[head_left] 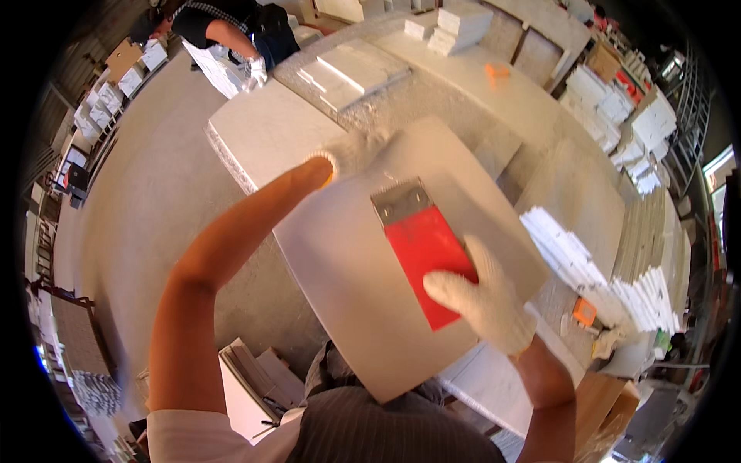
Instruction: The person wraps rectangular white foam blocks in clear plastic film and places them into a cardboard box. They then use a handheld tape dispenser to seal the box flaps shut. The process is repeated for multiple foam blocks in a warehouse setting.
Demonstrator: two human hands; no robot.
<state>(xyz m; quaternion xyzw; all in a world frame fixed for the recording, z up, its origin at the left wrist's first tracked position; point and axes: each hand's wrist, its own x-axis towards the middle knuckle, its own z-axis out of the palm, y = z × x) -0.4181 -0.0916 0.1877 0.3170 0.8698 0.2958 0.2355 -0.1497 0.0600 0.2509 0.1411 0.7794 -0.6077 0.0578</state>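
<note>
A smooth grey-beige rectangular panel (347,301) lies slanted in front of my body, its near corner close to my dark striped apron. My left hand (356,151), in a pale knit glove, grips the panel's far-left edge; motion blurs its fingertips. My right hand (488,301), gloved too, is closed around the right side of a flat red tool (421,251). That tool has a grey metal end with a finely toothed edge, and it lies over the middle of the panel. Its underside is hidden, as are some of my right fingers.
Beneath the panel is a dusty worktable (270,127). White slabs (359,69) lie at its far side, with stacked white blocks (461,27) beyond. Several thin white panels (575,251) stand at the right near an orange tape measure (584,312). A co-worker's gloved hand (255,72) touches the far-left corner.
</note>
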